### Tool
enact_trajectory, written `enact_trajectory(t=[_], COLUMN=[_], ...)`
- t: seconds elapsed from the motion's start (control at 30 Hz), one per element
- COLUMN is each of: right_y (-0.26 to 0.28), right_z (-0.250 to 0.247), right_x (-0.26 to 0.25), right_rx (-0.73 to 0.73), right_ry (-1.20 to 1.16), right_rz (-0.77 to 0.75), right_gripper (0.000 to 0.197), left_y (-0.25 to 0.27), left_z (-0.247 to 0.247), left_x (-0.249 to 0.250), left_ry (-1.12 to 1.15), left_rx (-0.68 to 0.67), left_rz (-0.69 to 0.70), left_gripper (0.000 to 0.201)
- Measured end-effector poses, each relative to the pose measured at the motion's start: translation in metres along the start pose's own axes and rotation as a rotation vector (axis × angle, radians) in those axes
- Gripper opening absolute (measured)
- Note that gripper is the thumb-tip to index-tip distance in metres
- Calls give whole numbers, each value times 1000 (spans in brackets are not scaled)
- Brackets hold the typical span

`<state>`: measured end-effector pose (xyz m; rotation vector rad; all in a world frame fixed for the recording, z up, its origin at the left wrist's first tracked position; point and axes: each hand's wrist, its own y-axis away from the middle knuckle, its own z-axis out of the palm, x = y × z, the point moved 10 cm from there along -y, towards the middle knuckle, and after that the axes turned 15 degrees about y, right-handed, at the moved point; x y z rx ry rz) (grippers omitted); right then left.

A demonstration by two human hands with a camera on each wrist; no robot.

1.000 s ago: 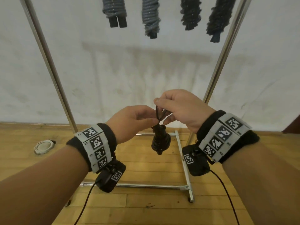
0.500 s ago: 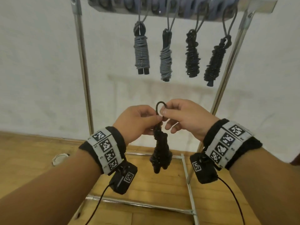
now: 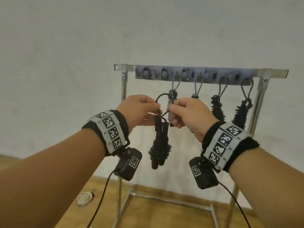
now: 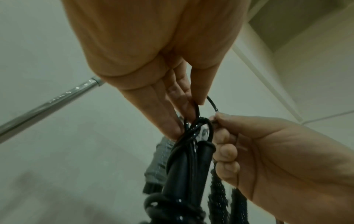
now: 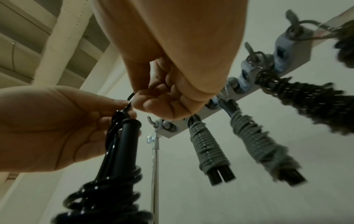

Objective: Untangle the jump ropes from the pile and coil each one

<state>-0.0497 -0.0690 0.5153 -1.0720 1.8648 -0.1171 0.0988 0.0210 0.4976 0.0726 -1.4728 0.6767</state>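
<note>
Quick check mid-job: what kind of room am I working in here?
Probably a gym or sports store room: a metal rack with hooks holds four coiled jump ropes, standing on a wood floor against a plain white wall.

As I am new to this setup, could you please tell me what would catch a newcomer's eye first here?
Centre stage, a coiled black jump rope hangs between the left hand and the right hand, which both pinch its top loop. Behind them stands a metal rack, where four more coiled ropes, two grey and two black, hang from its hooks.
</note>
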Motion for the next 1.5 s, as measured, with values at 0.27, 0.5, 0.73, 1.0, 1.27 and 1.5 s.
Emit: enact_trajectory(t=[0.27, 0.5, 0.73, 1.0, 1.27, 1.5], right_y=[-75, -130, -159, -158, -137, -89], right_z=[-3, -6, 11, 23, 16, -1], right_x=[-30, -30, -26, -1, -1, 14], right_rx=[103, 137, 134, 178, 161, 69], right_ry=[50, 159, 318, 311, 278, 107], right_rz=[-14, 3, 5, -1, -1, 7], right_gripper=[15, 27, 35, 37, 19, 15], left_y=[-53, -106, -136, -141, -126, -93], left_z=[-40, -43, -53, -59, -48, -62], left_x=[48, 48, 36, 11, 10, -5], left_ry=[1, 64, 65, 17, -26, -64], left_rx=[154, 213, 218, 158, 161, 344], left_rz=[130, 136, 138, 114, 95, 200], left_gripper=[7, 5, 6, 5, 7, 12])
